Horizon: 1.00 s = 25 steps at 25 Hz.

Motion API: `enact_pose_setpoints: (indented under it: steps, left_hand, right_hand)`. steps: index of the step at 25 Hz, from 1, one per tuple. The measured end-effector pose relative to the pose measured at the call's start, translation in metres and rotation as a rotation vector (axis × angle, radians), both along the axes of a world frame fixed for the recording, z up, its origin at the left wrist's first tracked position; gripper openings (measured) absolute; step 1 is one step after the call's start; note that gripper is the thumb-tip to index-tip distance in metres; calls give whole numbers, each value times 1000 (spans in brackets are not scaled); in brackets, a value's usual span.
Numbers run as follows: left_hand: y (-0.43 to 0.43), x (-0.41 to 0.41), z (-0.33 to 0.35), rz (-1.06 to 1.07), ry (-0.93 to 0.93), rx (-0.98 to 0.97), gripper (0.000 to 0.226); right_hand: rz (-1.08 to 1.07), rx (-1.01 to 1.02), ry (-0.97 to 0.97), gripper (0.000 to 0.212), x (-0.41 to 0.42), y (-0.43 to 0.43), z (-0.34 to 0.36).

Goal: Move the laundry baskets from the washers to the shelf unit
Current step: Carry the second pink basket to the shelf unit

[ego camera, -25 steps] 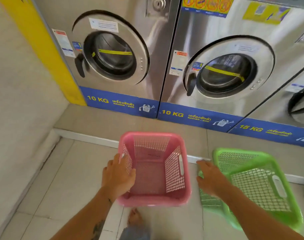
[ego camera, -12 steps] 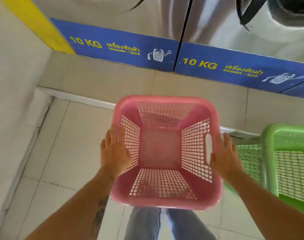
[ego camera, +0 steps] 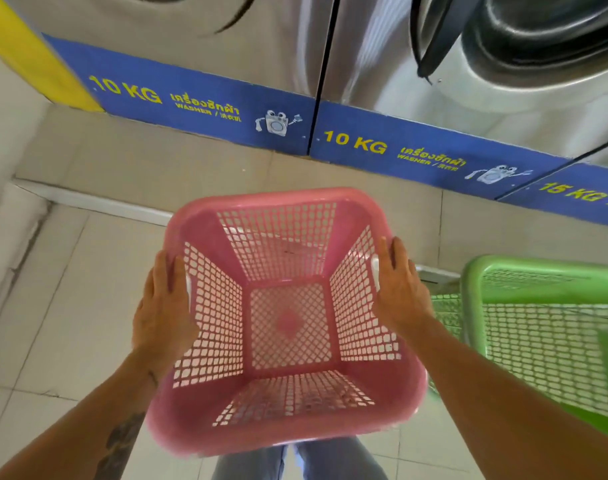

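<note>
I hold a pink mesh laundry basket point(ego camera: 288, 320) up in front of me, above the tiled floor and my legs. My left hand point(ego camera: 164, 306) lies flat against its left side by the handle slot, fingers straight along the rim. On the opposite side my right hand point(ego camera: 399, 289) presses in the same way. A green laundry basket point(ego camera: 538, 327) stands on the floor to the right, close beside the pink one. The shelf unit is not in view.
Steel washers point(ego camera: 347, 57) with blue 10 KG and 15 KG base strips point(ego camera: 205, 102) line the far side on a raised tiled step point(ego camera: 157, 168). A yellow panel point(ego camera: 21, 53) and a wall close the left side.
My right hand left the green basket and came to the pink basket's right side. The pink basket has risen off the floor towards me, and my view has tipped downward.
</note>
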State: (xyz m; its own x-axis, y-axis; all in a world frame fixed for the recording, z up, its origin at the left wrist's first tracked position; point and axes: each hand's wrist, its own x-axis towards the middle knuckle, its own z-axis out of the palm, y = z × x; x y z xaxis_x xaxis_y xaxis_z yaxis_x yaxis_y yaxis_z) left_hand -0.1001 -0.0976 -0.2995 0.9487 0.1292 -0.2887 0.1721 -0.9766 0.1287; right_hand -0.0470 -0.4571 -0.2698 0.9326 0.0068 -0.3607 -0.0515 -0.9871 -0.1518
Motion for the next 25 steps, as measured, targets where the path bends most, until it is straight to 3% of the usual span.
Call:
enact_pose_setpoints:
  steps: [7,11,18,22,25]
  left_hand:
    - [12,-47,155,128,-122,-128,88]
    - [5,-114,231,265,-198,-169,80]
    - [-26,-278,319,549,-343,-140,90]
    - [-37,-394,342,771,-415,-92,95]
    - [-32,-499,349,963,-432,-23,98]
  right_hand:
    - [105,60,-62,89,-9,5,158]
    - [231,81,-64,96,-31,13,229]
    - [549,236,-152,84,-95,45,296]
    - [784,251,-207,63,-151,93,324]
    - [961,290,-194,70,-220,147,340]
